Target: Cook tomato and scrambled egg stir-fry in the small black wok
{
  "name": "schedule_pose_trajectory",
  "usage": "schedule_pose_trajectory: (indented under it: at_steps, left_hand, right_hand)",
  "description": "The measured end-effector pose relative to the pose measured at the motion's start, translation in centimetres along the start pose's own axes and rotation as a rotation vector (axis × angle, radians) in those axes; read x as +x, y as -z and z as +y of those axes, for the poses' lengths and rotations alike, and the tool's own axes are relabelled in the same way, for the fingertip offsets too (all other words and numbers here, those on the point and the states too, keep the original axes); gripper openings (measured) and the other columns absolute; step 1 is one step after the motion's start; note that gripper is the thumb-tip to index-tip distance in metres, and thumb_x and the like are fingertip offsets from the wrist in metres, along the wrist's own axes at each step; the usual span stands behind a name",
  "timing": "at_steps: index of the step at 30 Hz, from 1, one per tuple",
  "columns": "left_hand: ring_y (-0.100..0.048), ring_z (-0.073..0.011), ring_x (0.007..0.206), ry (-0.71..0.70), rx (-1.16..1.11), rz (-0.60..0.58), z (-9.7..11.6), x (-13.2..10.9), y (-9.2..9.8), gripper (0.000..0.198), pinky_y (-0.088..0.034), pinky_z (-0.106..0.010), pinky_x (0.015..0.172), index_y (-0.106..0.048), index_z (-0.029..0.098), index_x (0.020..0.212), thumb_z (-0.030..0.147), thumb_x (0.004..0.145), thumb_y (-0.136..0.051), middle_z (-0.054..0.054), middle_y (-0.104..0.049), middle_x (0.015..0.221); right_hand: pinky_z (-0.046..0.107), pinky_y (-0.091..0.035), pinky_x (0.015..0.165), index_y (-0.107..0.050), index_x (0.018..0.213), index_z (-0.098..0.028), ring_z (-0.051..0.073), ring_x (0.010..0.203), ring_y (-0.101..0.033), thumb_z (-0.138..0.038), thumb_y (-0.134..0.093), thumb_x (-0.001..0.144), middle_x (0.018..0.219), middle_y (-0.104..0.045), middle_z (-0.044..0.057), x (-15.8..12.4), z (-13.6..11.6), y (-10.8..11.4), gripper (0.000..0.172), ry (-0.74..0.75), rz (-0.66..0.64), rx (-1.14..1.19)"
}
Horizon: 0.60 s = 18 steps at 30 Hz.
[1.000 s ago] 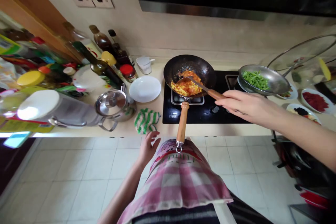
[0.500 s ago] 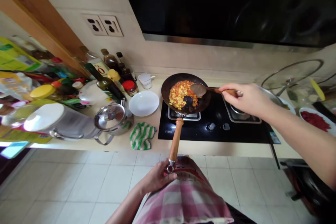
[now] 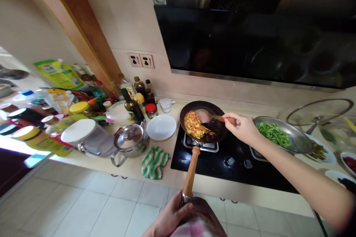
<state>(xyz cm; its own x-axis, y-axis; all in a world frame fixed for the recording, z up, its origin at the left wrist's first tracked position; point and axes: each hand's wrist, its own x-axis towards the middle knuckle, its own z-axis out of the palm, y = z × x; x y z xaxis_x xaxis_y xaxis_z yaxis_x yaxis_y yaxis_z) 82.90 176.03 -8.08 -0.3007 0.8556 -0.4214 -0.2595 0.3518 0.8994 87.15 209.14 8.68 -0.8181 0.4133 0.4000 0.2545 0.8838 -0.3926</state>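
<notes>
A dark wok (image 3: 215, 110) rests over the left burner, its wooden handle (image 3: 191, 168) pointing toward me. Red and yellow food (image 3: 194, 125) lies heaped on the wok's left side. My left hand (image 3: 174, 213) is closed around the handle's near end, in front of the apron. My right hand (image 3: 239, 126) grips the wooden handle of a spatula (image 3: 203, 115), whose blade touches the food's right edge inside the wok.
Left of the stove are a white plate (image 3: 161, 127), a green striped cloth (image 3: 155, 163), a steel pot (image 3: 132, 143) and several bottles. On the right, a pan of green vegetables (image 3: 274, 134) stands near a glass lid (image 3: 319, 113) and filled plates.
The view has shifted, bringing the pan of green vegetables into sight. The food is bunched farther left in the wok, and my left hand now wraps round the handle's end.
</notes>
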Motion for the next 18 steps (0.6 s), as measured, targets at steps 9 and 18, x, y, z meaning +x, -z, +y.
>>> schedule_pose_trajectory:
  at_steps: [9, 18]
  left_hand:
    - [-0.038, -0.0093, 0.063, 0.058, -0.059, -0.012, 0.8, 0.0, -0.1, 0.061, -0.032, -0.025, 0.061, -0.057, 0.016, 0.101, 0.067, 0.068, -0.068, 0.005, -0.046, 0.074]
    - [-0.046, -0.0124, 0.074, 0.050, -0.168, -0.068, 1.9, -0.3, 0.0, 0.055, -0.037, -0.027, 0.070, -0.058, 0.016, 0.093, 0.062, 0.068, -0.071, 0.001, -0.052, 0.080]
  right_hand:
    - [0.023, -0.046, 0.057, -0.066, 0.101, -0.017, 0.015, 0.068, -0.060, -0.008, -0.044, 0.089, 0.081, -0.059, 0.005, -4.2, 0.5, -2.2, 0.027, 0.609, -0.305, -0.308]
    - [0.022, -0.042, 0.050, -0.065, 0.101, -0.022, 0.012, 0.056, -0.056, -0.011, -0.045, 0.087, 0.076, -0.058, 0.001, -8.5, -6.9, 7.2, 0.026, 0.510, -0.393, -0.265]
